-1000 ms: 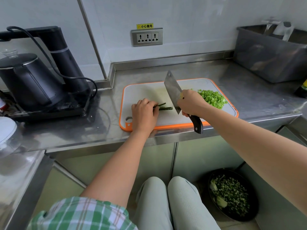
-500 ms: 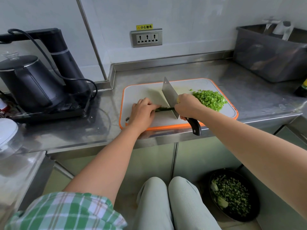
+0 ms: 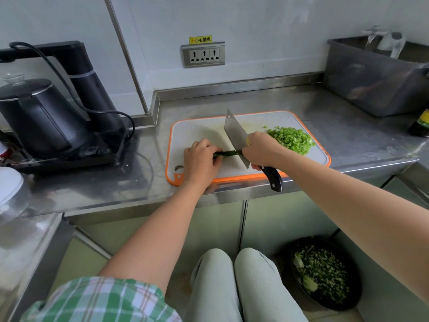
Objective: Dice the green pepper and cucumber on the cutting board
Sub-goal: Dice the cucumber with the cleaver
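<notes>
Pins a thin dark-green vegetable strip [image 3: 226,153] under the curled fingertips of the left hand [image 3: 200,160], flat on the white, orange-rimmed plastic cutting board [image 3: 197,131]. Grips the broad steel cleaver [image 3: 234,133] by its black handle in the right hand [image 3: 262,151], fist closed round it, blade edge down on the strip just beside the left fingertips. Beyond the right knuckles, a heap of light-green diced pieces [image 3: 291,138] on the same board.

The left hand [image 3: 200,159] covers most of the dark green strip [image 3: 228,153]; pepper or cucumber cannot be told. The right hand [image 3: 262,149] hides the cleaver [image 3: 234,133] handle's middle. The right edge cuts off a bottle [image 3: 421,124]. The contents of the near bowl [image 3: 334,306] are blurred.
</notes>
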